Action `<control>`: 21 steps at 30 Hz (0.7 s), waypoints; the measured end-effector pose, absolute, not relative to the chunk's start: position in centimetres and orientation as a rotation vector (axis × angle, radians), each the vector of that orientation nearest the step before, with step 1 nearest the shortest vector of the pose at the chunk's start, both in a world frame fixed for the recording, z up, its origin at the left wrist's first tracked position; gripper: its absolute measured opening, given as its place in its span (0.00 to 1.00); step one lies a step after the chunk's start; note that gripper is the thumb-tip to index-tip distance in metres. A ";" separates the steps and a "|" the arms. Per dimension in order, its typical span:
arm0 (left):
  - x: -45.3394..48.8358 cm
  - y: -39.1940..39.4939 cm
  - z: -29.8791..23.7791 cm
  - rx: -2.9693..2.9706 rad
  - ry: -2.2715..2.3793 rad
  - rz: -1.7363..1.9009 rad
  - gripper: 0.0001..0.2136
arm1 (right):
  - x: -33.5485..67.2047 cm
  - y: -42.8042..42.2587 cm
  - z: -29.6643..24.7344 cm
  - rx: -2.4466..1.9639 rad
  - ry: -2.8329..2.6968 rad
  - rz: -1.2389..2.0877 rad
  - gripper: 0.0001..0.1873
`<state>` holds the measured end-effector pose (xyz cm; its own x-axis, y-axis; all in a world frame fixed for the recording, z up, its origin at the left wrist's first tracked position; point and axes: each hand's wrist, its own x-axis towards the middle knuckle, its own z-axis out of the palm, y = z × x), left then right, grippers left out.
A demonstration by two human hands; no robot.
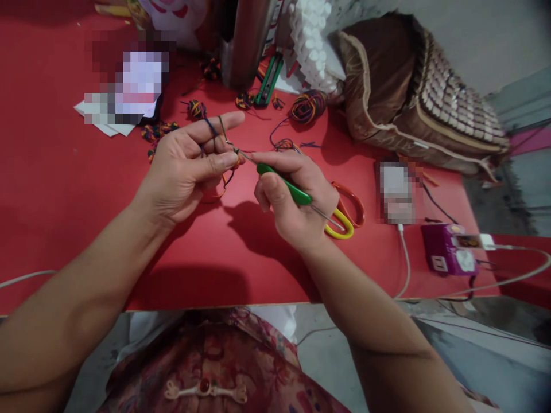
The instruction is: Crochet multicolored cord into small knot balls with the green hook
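My left hand [189, 160] is closed in a pinch, thumb against fingers, on a small dark multicoloured piece of yarn work [236, 154]. Dark yarn [210, 127] wraps over its raised index finger, which points right. My right hand [295, 198] grips a crochet hook by its green handle [284, 183]. The hook's thin metal tip reaches left to the yarn by my left thumb; its other metal end sticks out below my palm. Scissors with orange and yellow handles [353, 209] lie on the table, partly behind my right hand. A multicoloured ball of yarn [308, 107] rests farther back.
On the red table [51, 189] are small yarn pieces [159, 132], a green box cutter [270, 79] and a metal flask [245, 46]. A brown bag [387, 86] stands back right. A phone [142, 80] lies left; a cabled device [396, 192] and purple power block [447, 249] sit right.
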<state>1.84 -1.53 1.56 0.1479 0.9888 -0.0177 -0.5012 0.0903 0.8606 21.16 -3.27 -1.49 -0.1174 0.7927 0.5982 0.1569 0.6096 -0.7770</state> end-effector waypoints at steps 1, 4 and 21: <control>1.8 -1.4 1.5 0.844 0.736 1.273 0.22 | 21.4 -3.1 -1.6 -0.805 -1.639 0.641 0.13; 1.3 -1.2 1.6 0.853 0.713 1.241 0.21 | 22.0 -2.7 -1.7 -0.808 -1.669 0.633 0.15; -0.3 -1.0 1.6 0.879 0.598 0.959 0.19 | 24.2 -2.3 1.1 -0.804 -1.551 1.021 0.13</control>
